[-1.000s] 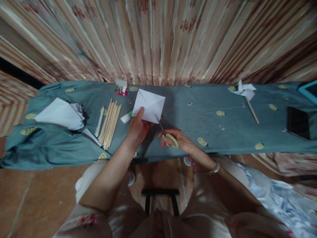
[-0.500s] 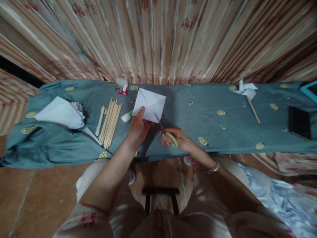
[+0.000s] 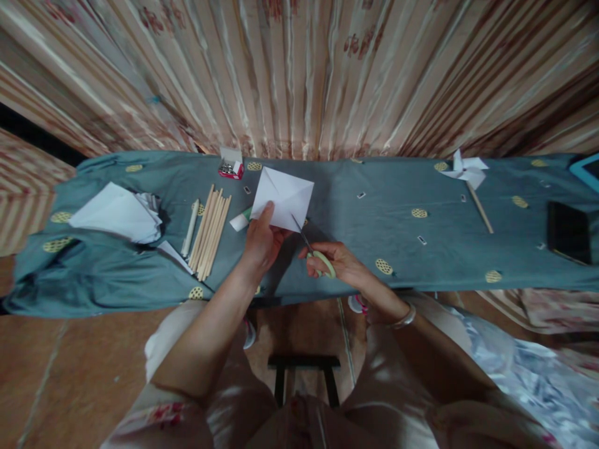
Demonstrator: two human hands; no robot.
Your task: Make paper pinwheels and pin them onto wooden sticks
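A white square of paper with diagonal creases is pinched by my left hand, thumb on top and fingers underneath. My right hand grips scissors with pale green handles. Their blades reach over the paper's lower right corner, along a crease; whether they are closed there is too small to tell. A green and white tube lies partly hidden behind the paper on the left.
Left of my hands are wooden sticks, a white pen-like thing, a paper stack and a small open box of metal pieces. A paper pinwheel on a stick and a dark phone-like slab lie right on the green cloth.
Almost nothing differs. The whole view has shifted very slightly, while both hands, the paper and the scissors keep the same positions relative to each other.
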